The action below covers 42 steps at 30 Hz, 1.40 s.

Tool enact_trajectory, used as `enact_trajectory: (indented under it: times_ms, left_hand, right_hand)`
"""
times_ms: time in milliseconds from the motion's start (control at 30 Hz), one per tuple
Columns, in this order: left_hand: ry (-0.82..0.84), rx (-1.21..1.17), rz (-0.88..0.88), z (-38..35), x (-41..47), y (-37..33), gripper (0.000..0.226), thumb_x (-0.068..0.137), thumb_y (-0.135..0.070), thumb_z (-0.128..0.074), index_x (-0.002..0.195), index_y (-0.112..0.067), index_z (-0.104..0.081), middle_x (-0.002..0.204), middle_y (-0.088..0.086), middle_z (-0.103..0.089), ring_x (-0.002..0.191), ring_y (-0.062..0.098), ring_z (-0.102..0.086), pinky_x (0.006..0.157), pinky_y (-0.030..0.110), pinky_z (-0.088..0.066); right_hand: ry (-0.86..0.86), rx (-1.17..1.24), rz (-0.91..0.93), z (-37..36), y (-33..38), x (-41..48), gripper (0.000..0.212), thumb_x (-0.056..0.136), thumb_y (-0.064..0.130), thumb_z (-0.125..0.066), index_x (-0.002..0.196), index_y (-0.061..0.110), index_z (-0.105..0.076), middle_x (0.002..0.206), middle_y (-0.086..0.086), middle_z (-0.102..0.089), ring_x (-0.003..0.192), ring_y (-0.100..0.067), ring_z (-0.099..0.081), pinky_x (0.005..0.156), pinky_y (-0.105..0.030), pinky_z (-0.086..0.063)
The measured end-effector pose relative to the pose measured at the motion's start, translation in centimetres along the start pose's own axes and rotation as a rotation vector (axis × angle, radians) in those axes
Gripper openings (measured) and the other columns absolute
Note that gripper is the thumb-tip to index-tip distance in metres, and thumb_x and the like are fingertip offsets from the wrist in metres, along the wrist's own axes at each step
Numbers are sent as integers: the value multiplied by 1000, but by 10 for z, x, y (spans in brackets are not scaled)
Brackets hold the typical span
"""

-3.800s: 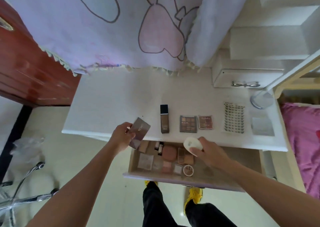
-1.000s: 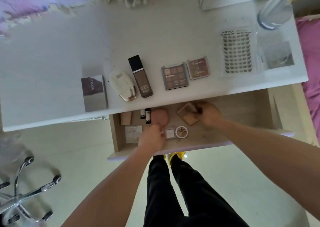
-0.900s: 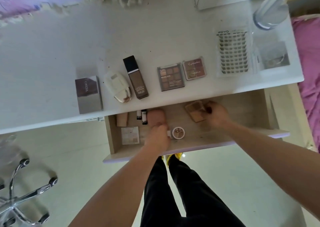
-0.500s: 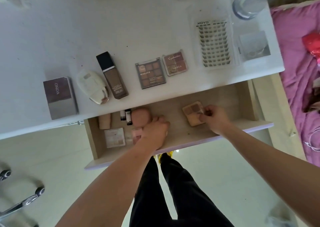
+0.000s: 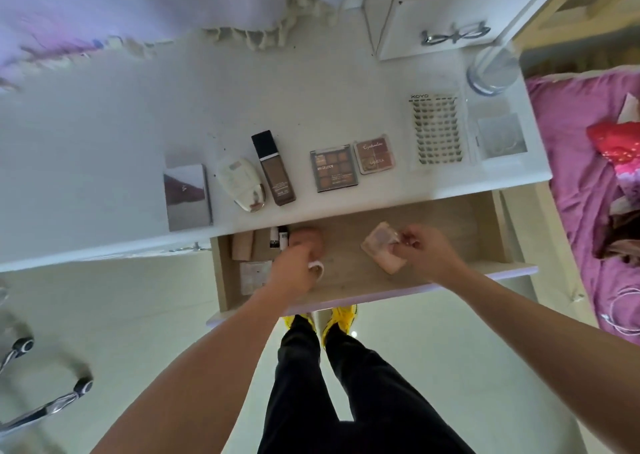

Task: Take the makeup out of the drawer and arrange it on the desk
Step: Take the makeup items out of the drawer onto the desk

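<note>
Pale wood drawer (image 5: 450, 232), unloading step: left hand (image 5: 294, 272) curls round small white pot (image 5: 316, 267); right hand (image 5: 424, 253) pinches beige palette (image 5: 379, 246). Next, likely: lift both onto desk (image 5: 138, 124) row.

Since my first look, the mirrored box (image 5: 188, 195) has left the left hand (image 5: 294, 270) and the white compact (image 5: 240, 183) has left the right hand (image 5: 422, 253). Both now lie on the desk (image 5: 104, 142), at the left end of the row. Both hands have gone down into the drawer (image 5: 381, 296). The left has closed on the small round pot (image 5: 317, 266), which lay loose a second ago. The right now pinches the beige palette (image 5: 381, 247), which I read as tipped, its face washed out by glare.
</note>
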<state>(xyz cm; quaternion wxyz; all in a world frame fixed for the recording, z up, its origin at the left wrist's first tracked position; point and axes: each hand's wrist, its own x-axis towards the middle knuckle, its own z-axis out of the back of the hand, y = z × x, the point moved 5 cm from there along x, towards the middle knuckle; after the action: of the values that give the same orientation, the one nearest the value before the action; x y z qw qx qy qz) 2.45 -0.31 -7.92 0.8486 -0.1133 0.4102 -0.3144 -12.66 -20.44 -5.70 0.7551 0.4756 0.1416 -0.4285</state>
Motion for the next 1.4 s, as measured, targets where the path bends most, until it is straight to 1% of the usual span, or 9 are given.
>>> enact_trajectory:
  times_ms: [67,133,200,333,467,633,933,1133,1400]
  left_hand:
    - [-70,-149,9,27,-24,14,22,82,-20,-68,93,-11,-52,92,5,-61,84,26,-58,67,34,-42]
    - [-144,-280,39,55,-49,29,23,76,-15,-72,93,-12,-56,90,3,-64,81,22,-59,71,38,-50]
    - [-215,-335,88,84,-76,49,26,72,-13,-75,90,-15,-57,85,0,-63,77,16,-57,69,32,-49]
    - [-332,-489,195,133,-117,100,33,67,-2,-78,86,-21,-58,83,0,-63,72,20,-61,66,26,-49]
    - [-460,-553,257,184,-139,156,30,72,1,-76,89,-19,-62,77,-2,-64,65,15,-61,59,15,-45]
    - [-550,-582,286,232,-136,215,24,74,-2,-75,89,-18,-66,77,-7,-64,69,13,-63,70,28,-49]
    - [-432,-490,233,262,-97,270,28,78,0,-67,104,-10,-69,91,7,-64,79,21,-58,73,29,-48]
    - [-375,-451,193,265,-80,286,28,81,0,-64,107,-10,-69,97,7,-66,86,19,-59,78,26,-47]
    - [-444,-331,157,262,-75,287,23,87,-6,-62,110,-8,-66,107,11,-59,88,17,-55,81,21,-41]
  right_hand:
    - [16,-70,73,-6,33,-10,33,83,14,-73,63,25,-49,60,8,-48,57,-7,-42,53,-25,-29]
    - [38,-128,128,-15,63,-18,35,84,16,-72,62,24,-45,60,7,-47,57,-9,-41,54,-28,-29]
    - [67,-162,172,-27,95,-25,33,85,17,-70,63,23,-46,62,7,-49,59,-11,-43,54,-28,-30]
    - [146,-201,266,-56,163,-33,11,89,19,-66,80,19,-59,73,5,-59,69,-16,-54,60,-28,-39]
    - [152,-217,365,-89,235,-31,9,89,25,-66,83,20,-61,77,1,-62,74,-21,-59,65,-34,-44]
    - [151,-273,429,-143,317,-21,15,90,28,-63,104,24,-66,93,5,-66,86,-17,-61,76,-34,-50]
    - [173,-567,352,-238,381,12,26,92,23,-53,116,26,-63,112,2,-66,104,-22,-60,73,-29,-40]
    - [112,-719,348,-252,388,27,26,95,26,-57,121,22,-61,120,-1,-57,110,-22,-53,80,-31,-41]
    - [83,-911,382,-259,391,42,28,98,24,-53,124,17,-57,121,-5,-53,115,-24,-48,77,-32,-37]
